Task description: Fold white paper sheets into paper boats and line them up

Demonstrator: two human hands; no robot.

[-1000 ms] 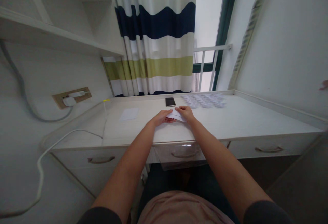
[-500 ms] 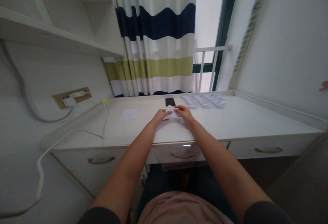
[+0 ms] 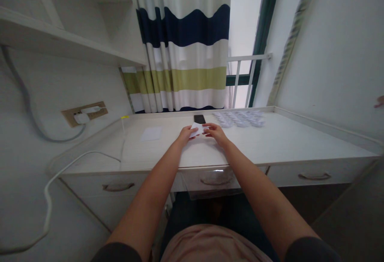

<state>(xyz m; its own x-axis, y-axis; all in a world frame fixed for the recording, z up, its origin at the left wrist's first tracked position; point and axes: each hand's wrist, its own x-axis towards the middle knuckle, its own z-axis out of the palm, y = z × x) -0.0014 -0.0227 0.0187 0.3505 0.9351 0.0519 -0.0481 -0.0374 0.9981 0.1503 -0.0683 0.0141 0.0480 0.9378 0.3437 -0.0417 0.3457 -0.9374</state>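
Note:
A small piece of folded white paper (image 3: 197, 129) is held just above the desk, near its middle. My left hand (image 3: 185, 135) grips the left side of the paper, thumb on top and fingers beneath. At its right side my right hand (image 3: 216, 133) has thumb and fingers closed around the paper's edge. The fingers cover part of the paper, so its exact folds cannot be made out. Just behind the hands lies a dark, flat, phone-like object (image 3: 199, 119).
Several folded white paper pieces (image 3: 239, 118) lie in rows at the back right of the white desk (image 3: 288, 138). Flat white sheets (image 3: 151, 133) rest on the left. A white cable (image 3: 90, 153) runs over the desk's left edge. A shelf (image 3: 75, 46) overhangs the left side.
The paper has turned and shifted slightly left in my hands; its pointed top no longer shows as before. My right fingers have moved along its right edge. The other things have stayed put.

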